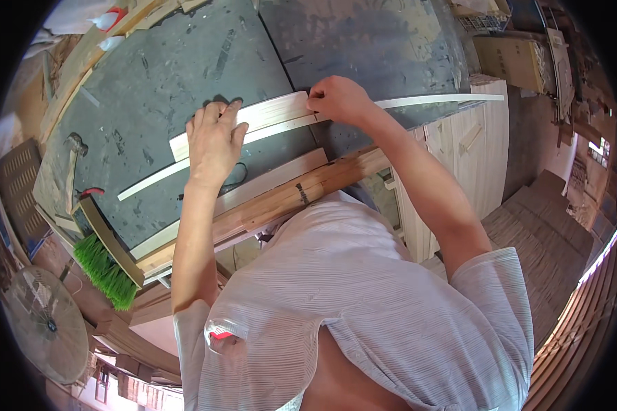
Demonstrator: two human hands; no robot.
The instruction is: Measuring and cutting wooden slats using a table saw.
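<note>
A short, pale wooden board (274,111) lies on the dark worktable. Along its near side runs a long, thin white strip (425,101), slanting across the table and past its right side. My left hand (214,144) rests on the left part of the board, fingers spread toward the far edge and thumb apart. At the board's right end, my right hand (339,99) is closed with its fingertips pinched together. What those fingers hold, if anything, is hidden; a thin dark mark shows just below them on the strip.
Another pale board (281,171) and a rounded wooden beam (308,186) lie along the near table edge. At left are a hammer (73,161), a red-handled tool (90,192) and a green-bristled brush (106,267). Pale panels (487,157) stand to the right; a fan (48,325) is lower left.
</note>
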